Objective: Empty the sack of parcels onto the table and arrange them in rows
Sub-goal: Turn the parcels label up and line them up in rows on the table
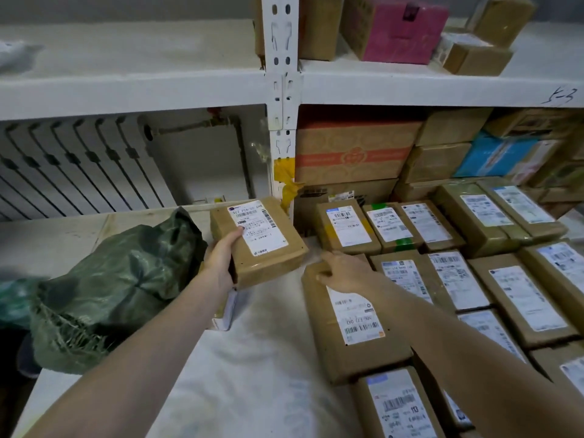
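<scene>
The parcel (259, 240) in my left grip (221, 257) is tan cardboard with a white barcoded label. The sack (120, 279) is dark green weave. Above me, on the white shelf (189, 86), sits a pink box (395, 26).

White metal shelving (282, 90) fills the back of the room, its slotted upright (281, 52) patched with yellow tape (285, 181). The top shelf (132, 67) is bare at its left end; cartons (350, 150) crowd the bay below at the right. Behind the left bay a white radiator (72, 165) stands against a pale wall (205, 165), with a pipe (202, 124) running from its end. The light is dim and even.
</scene>
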Tool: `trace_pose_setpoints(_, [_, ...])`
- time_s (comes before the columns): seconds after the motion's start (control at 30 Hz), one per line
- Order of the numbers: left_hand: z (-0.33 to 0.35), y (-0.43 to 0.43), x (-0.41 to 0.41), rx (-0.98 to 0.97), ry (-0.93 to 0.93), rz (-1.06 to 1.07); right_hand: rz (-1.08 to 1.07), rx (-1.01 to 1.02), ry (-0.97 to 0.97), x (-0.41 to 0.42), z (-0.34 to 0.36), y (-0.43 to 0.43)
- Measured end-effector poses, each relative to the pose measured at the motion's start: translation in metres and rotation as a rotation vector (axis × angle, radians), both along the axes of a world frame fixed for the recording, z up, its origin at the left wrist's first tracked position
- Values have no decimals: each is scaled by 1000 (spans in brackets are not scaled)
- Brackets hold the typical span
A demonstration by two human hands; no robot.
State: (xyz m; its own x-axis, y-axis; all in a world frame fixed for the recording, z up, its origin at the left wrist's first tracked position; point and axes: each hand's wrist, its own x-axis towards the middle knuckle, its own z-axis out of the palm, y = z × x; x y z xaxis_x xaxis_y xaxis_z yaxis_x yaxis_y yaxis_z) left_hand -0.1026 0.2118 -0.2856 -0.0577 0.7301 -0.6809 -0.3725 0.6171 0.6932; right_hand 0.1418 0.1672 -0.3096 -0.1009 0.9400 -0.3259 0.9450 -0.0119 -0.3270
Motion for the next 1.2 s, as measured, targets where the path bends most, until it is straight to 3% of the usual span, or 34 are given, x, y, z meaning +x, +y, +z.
trace_pose_setpoints(0.13, [-2, 2, 13, 31, 70, 83, 11, 49, -3, -2, -4, -3])
trace_pose_setpoints(0.53, [-36, -11, 29, 239, 223, -21, -21, 102, 49, 6, -8, -5])
trace_pose_setpoints(0.73, [-16, 13, 22, 62, 330, -85, -23, 122, 47, 5, -13, -6])
trace_pose_setpoints(0.97, [5, 47, 10, -91, 353, -474, -33, 125, 61, 3, -14, -6])
trace_pose_setpoints(1.2, [-14, 51, 28, -65, 259, -305, -84, 179, 74, 10, -12, -6])
